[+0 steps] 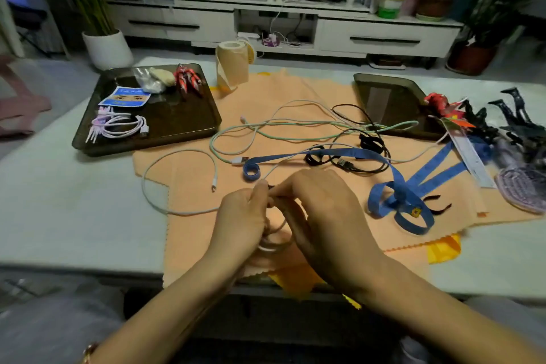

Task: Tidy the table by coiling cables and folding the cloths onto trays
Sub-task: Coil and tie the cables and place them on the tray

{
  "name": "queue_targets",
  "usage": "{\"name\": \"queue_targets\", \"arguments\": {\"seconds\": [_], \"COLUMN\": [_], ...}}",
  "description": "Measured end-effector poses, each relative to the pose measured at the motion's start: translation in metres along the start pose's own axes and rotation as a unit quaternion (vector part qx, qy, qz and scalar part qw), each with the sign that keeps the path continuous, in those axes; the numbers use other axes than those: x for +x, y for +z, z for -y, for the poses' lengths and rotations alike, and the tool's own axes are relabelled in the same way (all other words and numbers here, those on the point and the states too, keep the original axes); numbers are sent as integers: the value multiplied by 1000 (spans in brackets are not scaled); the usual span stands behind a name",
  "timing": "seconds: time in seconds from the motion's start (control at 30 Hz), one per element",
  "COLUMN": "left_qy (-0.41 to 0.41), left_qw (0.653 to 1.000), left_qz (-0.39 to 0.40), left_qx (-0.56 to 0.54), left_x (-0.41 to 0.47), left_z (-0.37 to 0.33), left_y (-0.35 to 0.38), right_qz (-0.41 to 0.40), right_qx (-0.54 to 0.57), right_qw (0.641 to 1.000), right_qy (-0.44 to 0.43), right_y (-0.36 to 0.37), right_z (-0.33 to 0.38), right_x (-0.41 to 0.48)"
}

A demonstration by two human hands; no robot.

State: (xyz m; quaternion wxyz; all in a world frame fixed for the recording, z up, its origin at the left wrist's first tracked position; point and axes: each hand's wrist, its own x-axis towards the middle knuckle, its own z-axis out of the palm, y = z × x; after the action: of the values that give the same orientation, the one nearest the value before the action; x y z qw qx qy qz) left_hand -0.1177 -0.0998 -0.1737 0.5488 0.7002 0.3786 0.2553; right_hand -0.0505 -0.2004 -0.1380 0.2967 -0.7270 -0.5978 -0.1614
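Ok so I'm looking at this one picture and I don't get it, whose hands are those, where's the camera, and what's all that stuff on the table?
There is no machine here. A person works with bare hands, and the single picture comes from a camera worn on their head, looking forward and down.

The left hand and right hand meet near the front edge of the table. Both pinch a white cable: part of it is wound in loops between them, and the rest trails off to the left.

Under the hands lies an orange cloth. On it sprawl a pale green cable, a black cable and a blue strap.

The left tray holds a coiled pinkish cable and small items. The green cable's end lies over the right tray.
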Motion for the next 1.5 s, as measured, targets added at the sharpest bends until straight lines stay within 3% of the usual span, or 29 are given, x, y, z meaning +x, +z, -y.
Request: {"name": "queue_targets", "arguments": {"seconds": [0.17,0.33,0.57,0.63,0.73,0.83,0.9,1.07,1.2,1.3,1.43,1.5], "left_qy": [-47,-140,-41,-19,0,-9,-24,-35,-120,-86,-68,-70], "left_qw": [994,954,970,977,981,975,969,976,940,955,957,958], "left_qz": [54,92,119,119,133,185,209,175,217,210,222,217], "left_qx": [-85,-250,-206,-176,-139,-126,-131,-124,-233,-191,-177,-172], "left_x": [-4,-4,-1,1,3,1,0,0,2,-2,-7,-7], "left_z": [2,-2,-9,-8,-8,-8,-8,-4,-10,-12,-17,-18], "left_y": [-2,-8,-13,-13,-14,-14,-12,-8,-9,-10,-12,-12], "right_qz": [52,89,99,112,58,149,198,149,138,135,128,166], "right_qx": [-47,-105,-108,-44,110,198,227,199,167,193,292,374], "right_qw": [993,976,977,986,992,963,949,967,976,971,931,871], "right_qy": [-100,-169,-156,-114,25,108,94,56,9,37,179,271], "right_y": [1,8,6,-1,-8,-6,-5,-1,5,9,11,9], "right_z": [-9,-13,-16,-22,-30,-37,-39,-41,-39,-37,-36,-37], "right_x": [-4,-4,0,1,7,13,15,11,9,5,6,7]}}
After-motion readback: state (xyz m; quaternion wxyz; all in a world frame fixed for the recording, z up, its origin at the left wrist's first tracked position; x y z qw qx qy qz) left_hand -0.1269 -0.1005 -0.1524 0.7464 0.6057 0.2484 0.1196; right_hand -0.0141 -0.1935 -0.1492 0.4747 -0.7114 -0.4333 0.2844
